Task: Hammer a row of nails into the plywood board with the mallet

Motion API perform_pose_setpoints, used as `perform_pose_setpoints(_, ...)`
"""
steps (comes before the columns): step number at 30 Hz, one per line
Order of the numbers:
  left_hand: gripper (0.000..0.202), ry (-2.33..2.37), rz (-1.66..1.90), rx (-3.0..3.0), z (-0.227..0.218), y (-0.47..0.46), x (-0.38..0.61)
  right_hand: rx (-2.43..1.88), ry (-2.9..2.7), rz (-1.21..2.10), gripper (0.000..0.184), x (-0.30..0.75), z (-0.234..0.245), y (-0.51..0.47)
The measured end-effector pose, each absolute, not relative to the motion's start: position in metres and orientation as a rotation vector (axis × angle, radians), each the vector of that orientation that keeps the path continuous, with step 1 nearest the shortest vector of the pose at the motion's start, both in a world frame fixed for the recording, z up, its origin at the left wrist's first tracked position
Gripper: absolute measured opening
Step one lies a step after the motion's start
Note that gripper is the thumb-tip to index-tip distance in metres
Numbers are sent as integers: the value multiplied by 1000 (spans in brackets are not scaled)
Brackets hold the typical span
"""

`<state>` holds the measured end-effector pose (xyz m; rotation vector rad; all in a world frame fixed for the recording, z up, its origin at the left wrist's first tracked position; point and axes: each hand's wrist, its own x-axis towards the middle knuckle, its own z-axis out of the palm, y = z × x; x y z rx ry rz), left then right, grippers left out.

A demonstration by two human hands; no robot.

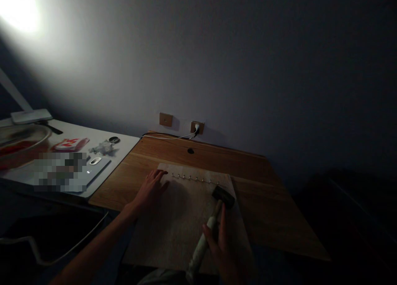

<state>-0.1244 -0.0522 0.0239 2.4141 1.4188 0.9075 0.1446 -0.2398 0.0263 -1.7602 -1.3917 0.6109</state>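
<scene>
A pale wooden board (182, 219) lies on a brown wooden desk (266, 202) in dim light. A row of several small nails (194, 178) stands along the board's far edge. My left hand (151, 190) rests flat on the board's left side, fingers stretched toward the nails. My right hand (221, 245) is wrapped round the light handle of a mallet (214, 216). Its dark head hovers just right of the nail row, near the board's far right corner.
A white table (102, 169) adjoins the desk on the left, carrying a bowl (21, 142), a red packet (70, 144), small objects and a blurred item. Two wall sockets (181, 123) sit behind the desk, one with a white cable. A bright lamp glows top left.
</scene>
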Motion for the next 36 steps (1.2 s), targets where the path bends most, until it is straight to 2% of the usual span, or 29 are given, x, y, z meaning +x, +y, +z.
perform_pose_setpoints(5,32,1373,807,2501,27,-78,-139,-1850,-1364,726,55,134,25,-234)
perform_pose_setpoints(10,32,1395,691,2586,28,-98,-151,-1874,-1529,561,39,127,25,-231)
perform_pose_setpoints(14,34,1477,584,2709,30,-108,-164,-1873,-1547,513,38,127,28,-230)
perform_pose_setpoints(18,36,1464,525,2740,25,-119,-173,-1865,-1531,415,44,144,36,-235)
perform_pose_setpoints(23,36,1402,477,2772,16,-130,-166,-1806,-1543,118,42,191,28,-248)
perform_pose_setpoints(26,37,1409,533,2760,19,-131,-156,-1805,-1597,-29,37,216,13,-254)
perform_pose_setpoints(31,25,1232,471,2756,29,-134,-129,-1892,-1671,-202,36,251,2,-262)
perform_pose_setpoints(36,32,1069,465,2740,38,-138,-77,-2031,-1582,-314,41,301,9,-267)
